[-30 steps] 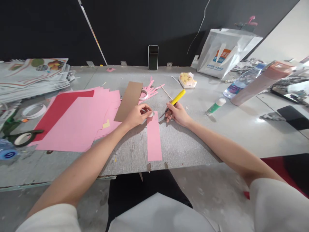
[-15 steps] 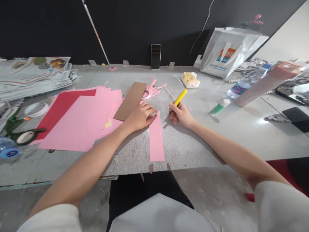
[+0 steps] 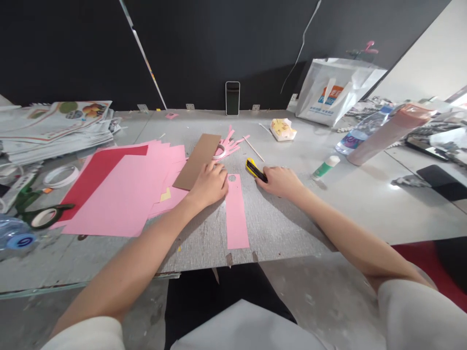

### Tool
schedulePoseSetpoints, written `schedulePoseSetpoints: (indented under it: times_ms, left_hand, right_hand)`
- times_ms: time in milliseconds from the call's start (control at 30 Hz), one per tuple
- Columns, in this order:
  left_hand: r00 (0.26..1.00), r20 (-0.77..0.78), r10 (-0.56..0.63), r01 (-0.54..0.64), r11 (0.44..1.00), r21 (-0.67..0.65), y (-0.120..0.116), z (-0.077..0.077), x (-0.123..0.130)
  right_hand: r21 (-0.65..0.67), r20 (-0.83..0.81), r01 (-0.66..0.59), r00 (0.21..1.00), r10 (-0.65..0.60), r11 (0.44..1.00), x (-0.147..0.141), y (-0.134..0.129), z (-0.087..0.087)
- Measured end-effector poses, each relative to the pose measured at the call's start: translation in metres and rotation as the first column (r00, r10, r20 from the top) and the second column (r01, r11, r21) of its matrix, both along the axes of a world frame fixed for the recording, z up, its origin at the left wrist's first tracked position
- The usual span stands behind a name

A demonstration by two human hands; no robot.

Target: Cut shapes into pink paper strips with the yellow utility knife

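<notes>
A pink paper strip (image 3: 238,218) with a round hole near its top lies upright in front of me on the grey table. My left hand (image 3: 210,183) rests at the strip's upper left edge, fingers curled, beside a brown cardboard piece (image 3: 196,163); what its fingers hold, if anything, is hidden. To the right, my right hand (image 3: 280,182) has its fingers on the black end of a yellow and black cutter (image 3: 257,170), which lies low at the table. Behind the cardboard are thin pink strips (image 3: 231,146) and a small tape roll (image 3: 219,152).
Pink sheets (image 3: 124,189), green scissors (image 3: 47,214) and newspapers (image 3: 54,131) fill the left. A phone (image 3: 232,98) leans at the back. On the right stand a glue stick (image 3: 326,167), a bottle (image 3: 359,131) and a white bag (image 3: 328,92).
My right hand has lowered and turned palm down; the yellow and black tool now lies flat instead of upright. My left hand has drawn back slightly, and the hole in the strip shows.
</notes>
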State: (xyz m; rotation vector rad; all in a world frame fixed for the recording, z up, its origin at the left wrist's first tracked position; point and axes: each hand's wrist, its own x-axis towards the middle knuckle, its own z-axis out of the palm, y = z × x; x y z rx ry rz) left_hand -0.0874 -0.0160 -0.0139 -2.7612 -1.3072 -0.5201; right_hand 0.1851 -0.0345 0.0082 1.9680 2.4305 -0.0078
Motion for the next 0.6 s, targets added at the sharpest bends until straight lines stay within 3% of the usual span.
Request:
schedulePoseSetpoints:
  times_ms: [133,233,400,500,600]
  left_hand:
    - [1.000,0.020,-0.021,0.023,0.996,-0.089,-0.005,-0.001,0.007]
    - [0.997,0.073,-0.013,0.019,0.996,-0.086,-0.005,-0.004,0.010]
    - [0.953,0.298,-0.058,0.086,0.993,-0.080,-0.007,-0.004,0.012]
    - [0.825,0.559,0.089,0.056,0.970,-0.237,-0.011,-0.003,0.018]
    - [0.585,0.769,0.257,0.147,0.899,-0.412,-0.016,-0.003,0.026]
  right_hand:
    - [0.091,-0.040,-0.031,0.999,0.035,0.995,-0.001,0.001,-0.004]
    - [0.101,-0.072,-0.059,0.995,0.066,0.993,-0.002,0.002,-0.007]
    - [0.255,-0.212,-0.120,0.961,0.177,0.960,-0.008,0.000,-0.008]
    - [0.294,-0.487,-0.205,0.808,0.331,0.934,-0.012,-0.003,-0.010]
    - [0.188,-0.771,-0.288,0.549,0.323,0.939,-0.021,-0.009,-0.016]
